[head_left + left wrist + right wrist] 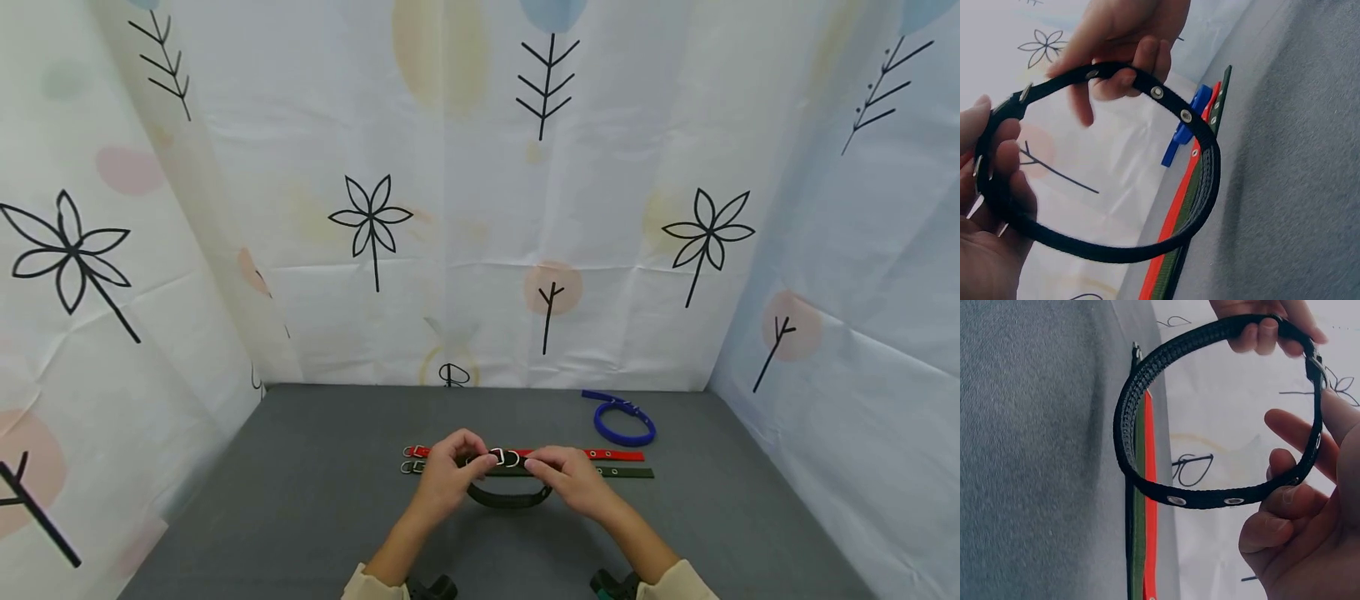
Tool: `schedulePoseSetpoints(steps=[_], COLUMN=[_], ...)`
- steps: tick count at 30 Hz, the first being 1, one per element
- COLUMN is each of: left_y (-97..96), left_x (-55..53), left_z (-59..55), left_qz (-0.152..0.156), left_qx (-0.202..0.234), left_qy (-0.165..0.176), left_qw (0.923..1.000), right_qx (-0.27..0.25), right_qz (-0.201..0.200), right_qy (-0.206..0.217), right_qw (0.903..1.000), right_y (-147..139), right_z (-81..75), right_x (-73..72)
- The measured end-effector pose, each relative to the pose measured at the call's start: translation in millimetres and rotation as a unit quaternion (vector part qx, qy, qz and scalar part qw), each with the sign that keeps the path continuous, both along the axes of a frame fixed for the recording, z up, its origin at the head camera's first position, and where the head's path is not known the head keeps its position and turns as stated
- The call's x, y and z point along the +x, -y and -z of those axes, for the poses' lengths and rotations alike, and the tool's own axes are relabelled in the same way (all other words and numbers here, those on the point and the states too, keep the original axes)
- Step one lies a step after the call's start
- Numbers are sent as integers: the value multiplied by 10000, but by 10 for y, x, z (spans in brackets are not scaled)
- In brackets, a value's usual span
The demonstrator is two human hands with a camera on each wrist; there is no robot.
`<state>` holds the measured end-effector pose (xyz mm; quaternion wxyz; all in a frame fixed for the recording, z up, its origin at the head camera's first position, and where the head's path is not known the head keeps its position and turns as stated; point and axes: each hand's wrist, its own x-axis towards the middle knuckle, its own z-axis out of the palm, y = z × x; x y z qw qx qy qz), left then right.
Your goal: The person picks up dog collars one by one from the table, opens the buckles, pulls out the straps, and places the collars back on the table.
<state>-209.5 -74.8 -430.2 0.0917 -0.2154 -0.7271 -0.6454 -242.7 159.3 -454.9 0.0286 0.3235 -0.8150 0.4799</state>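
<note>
A black collar [510, 501] with metal eyelets hangs as a closed loop above the table, held up by both hands. My left hand [445, 477] grips it at the buckle side, fingers curled round the band in the left wrist view. On the other side, my right hand [576, 480] pinches the strap between thumb and fingers, as the right wrist view shows. Between the hands are the silver buckle [497, 456] and a D-ring [513, 459]. Behind lie a red collar [615, 456] and a green collar [633, 473], stretched out side by side and partly hidden by the hands.
A blue collar [625, 440] lies curled in a loop at the table's back right. Patterned white cloth [480, 208] rises behind the grey table [315, 500] and along both sides. Dark wrist devices [617, 585] sit near both sleeves.
</note>
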Motion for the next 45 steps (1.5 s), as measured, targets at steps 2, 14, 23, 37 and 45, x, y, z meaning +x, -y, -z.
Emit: schedulePoseSetpoints(steps=[2, 14, 23, 37, 45], left_y=[24, 263, 445, 746, 899], left_x=[-6, -101, -212, -671, -971], left_z=[-8, 41, 79, 559, 725], left_qz=[195, 1096, -118, -1794, -2707], left_qx=[-70, -527, -176, 963, 1302], left_qy=[70, 468, 396, 579, 1213], left_qw=[9998, 9915, 9990, 9773, 9461], right_qx=[-23, -676, -2301, -2095, -1203], right_qz=[2, 446, 2576, 3362, 3375], right_qy=[-83, 770, 1667, 2304, 2354], right_qw=[10000, 9937, 9235, 8888, 9035], right_y=[-44, -393, -629, -837, -874], right_z=[13, 34, 97, 312, 350], right_x=[-12, 4, -91, -470, -675])
